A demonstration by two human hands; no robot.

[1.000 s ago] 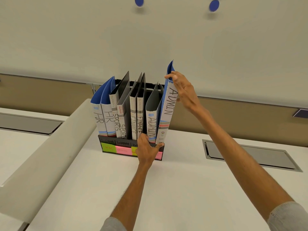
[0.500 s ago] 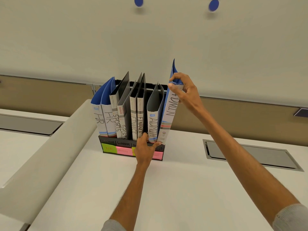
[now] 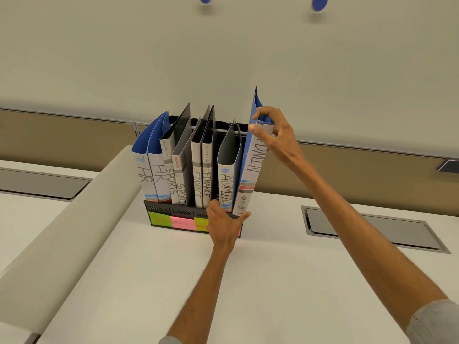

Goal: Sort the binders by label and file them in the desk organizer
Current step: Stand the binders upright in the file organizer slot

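A black desk organizer stands on the white desk with coloured sticky labels on its front. It holds two HR binders, two SPORTS binders, two FINANCE binders and a grey ADMIN binder. A blue ADMIN binder stands tilted at the right end, its foot at the organizer's front edge. My right hand pinches the top of its spine. My left hand presses on the organizer's front right corner, thumb under the blue binder's foot.
A pale padded partition runs diagonally at the left of the desk. Grey cable hatches are set into the desk at the right and far left. A whiteboard wall rises behind.
The blue ADMIN binder has stood up straighter and slid lower into the right end. My right hand shifted from the cover's tip onto the spine's top. My left hand stayed on the organizer.
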